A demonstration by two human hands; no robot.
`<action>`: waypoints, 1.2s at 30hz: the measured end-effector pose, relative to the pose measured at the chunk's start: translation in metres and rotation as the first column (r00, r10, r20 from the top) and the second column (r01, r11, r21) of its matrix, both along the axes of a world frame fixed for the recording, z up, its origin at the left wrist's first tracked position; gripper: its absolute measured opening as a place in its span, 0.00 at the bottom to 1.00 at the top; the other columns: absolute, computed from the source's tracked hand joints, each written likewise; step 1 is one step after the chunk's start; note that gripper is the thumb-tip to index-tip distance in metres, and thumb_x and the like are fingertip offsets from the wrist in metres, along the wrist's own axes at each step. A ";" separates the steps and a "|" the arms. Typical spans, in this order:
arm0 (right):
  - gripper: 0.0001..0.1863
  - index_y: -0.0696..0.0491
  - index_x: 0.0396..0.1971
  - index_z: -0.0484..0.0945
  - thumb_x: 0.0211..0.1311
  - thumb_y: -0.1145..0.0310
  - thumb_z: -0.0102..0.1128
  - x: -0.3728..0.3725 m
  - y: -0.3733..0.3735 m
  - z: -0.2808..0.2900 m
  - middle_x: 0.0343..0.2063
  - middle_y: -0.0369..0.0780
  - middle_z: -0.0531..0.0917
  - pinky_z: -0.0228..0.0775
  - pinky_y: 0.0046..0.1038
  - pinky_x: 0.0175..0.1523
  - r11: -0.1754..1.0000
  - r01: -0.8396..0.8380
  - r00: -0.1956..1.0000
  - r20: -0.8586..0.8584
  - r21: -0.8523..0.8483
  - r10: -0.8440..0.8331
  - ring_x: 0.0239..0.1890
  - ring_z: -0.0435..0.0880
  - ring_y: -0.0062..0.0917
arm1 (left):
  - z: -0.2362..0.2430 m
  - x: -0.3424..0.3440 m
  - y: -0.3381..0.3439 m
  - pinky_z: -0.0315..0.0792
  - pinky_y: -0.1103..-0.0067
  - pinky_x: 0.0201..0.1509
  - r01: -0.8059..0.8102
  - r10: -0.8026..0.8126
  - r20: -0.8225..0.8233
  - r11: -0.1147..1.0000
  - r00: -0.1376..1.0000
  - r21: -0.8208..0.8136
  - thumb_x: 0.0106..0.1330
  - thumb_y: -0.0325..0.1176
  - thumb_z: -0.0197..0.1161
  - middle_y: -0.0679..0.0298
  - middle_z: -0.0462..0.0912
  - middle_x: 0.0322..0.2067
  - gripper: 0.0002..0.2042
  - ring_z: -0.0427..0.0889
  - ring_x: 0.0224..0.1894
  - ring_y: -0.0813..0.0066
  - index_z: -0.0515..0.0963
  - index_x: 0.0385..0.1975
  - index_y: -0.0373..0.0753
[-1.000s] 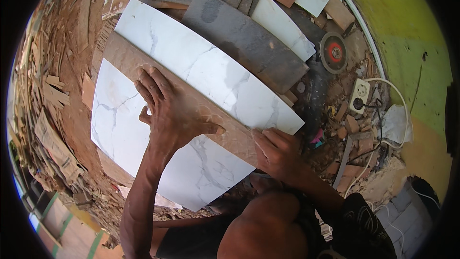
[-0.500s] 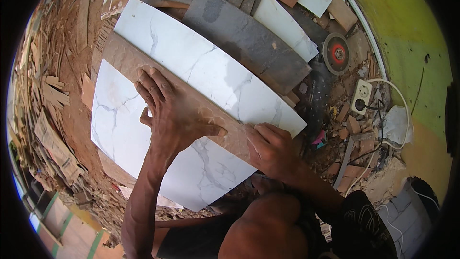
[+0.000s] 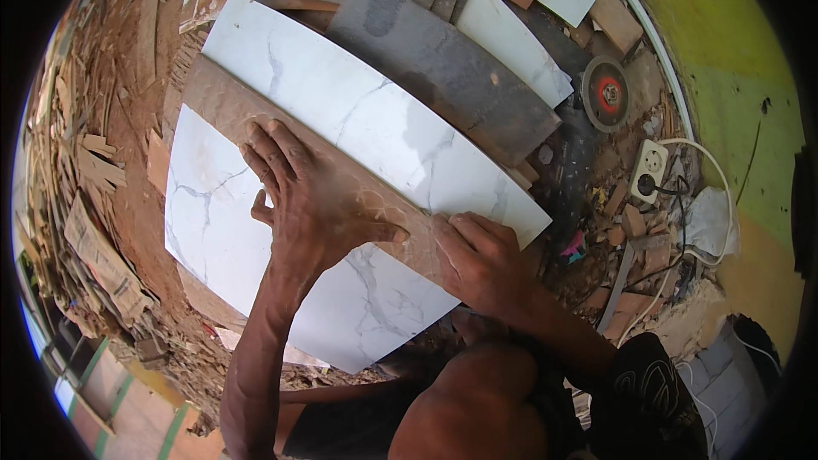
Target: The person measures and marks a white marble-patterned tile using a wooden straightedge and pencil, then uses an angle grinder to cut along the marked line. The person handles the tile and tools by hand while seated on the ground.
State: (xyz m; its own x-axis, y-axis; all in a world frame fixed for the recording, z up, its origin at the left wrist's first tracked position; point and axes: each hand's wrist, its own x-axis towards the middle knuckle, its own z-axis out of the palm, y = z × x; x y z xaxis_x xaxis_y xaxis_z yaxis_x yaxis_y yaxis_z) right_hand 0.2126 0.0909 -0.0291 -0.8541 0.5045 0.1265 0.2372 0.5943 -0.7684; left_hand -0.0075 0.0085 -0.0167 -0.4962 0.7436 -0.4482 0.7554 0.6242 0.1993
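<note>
My left hand [image 3: 302, 196] lies with spread fingers on a dusty brown tile strip [image 3: 230, 102], its thumb stretched along the strip toward the right. Near the strip's right end, my right hand [image 3: 486, 264] is closed, with bent fingertips at the border between the strip and a white marbled tile [image 3: 349, 102]. Whatever is between those fingers, if anything, is hidden. The brown strip crosses the white marbled surface diagonally; another part of that white surface, a lower marbled piece [image 3: 375, 307], shows on the near side under my left wrist.
Grey tile pieces [image 3: 443, 68] and other offcuts are stacked beyond the marbled tile. On the right lie a cutting disc [image 3: 605, 94] with a red centre, a white power strip [image 3: 649, 170] with a plug and cables, and broken rubble. Wood scraps [image 3: 98, 162] cover ground at left.
The view has shifted very slightly, so the tiles and disc sit a little farther right. Both hands keep nearly the same places on the strip.
</note>
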 end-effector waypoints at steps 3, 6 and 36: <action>0.15 0.69 0.42 0.80 0.52 0.83 0.62 -0.002 -0.001 -0.002 0.25 0.46 0.79 0.76 0.33 0.32 1.000 -0.005 0.999 0.043 -0.017 0.006 0.28 0.82 0.37 | -0.002 0.000 -0.002 0.44 0.39 0.75 0.001 -0.001 0.006 0.999 1.000 0.044 0.18 0.59 0.89 0.21 0.26 0.71 0.87 0.24 0.75 0.25 0.28 0.71 0.18; 0.16 0.69 0.43 0.79 0.52 0.83 0.62 0.010 -0.002 0.003 0.26 0.46 0.79 0.76 0.33 0.32 1.000 -0.008 0.997 0.072 -0.008 0.009 0.28 0.82 0.37 | 0.000 0.002 0.001 0.44 0.42 0.76 -0.020 0.020 0.001 0.999 1.000 -0.034 0.18 0.59 0.89 0.22 0.26 0.71 0.87 0.24 0.75 0.25 0.28 0.71 0.18; 0.16 0.70 0.42 0.80 0.49 0.84 0.62 -0.034 0.003 -0.007 0.26 0.46 0.79 0.76 0.35 0.32 1.000 0.021 0.999 -0.044 -0.006 -0.021 0.27 0.82 0.38 | 0.002 -0.001 0.004 0.42 0.44 0.77 -0.004 0.004 0.020 1.000 1.000 0.018 0.17 0.60 0.89 0.21 0.27 0.71 0.88 0.25 0.74 0.22 0.29 0.70 0.17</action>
State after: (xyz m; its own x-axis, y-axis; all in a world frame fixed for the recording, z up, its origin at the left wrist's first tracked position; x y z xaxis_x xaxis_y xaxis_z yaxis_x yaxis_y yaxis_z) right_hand 0.1781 0.0938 -0.0362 -0.8370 0.5231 0.1608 0.2156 0.5852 -0.7817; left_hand -0.0088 0.0122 -0.0150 -0.4901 0.7496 -0.4448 0.7485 0.6235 0.2259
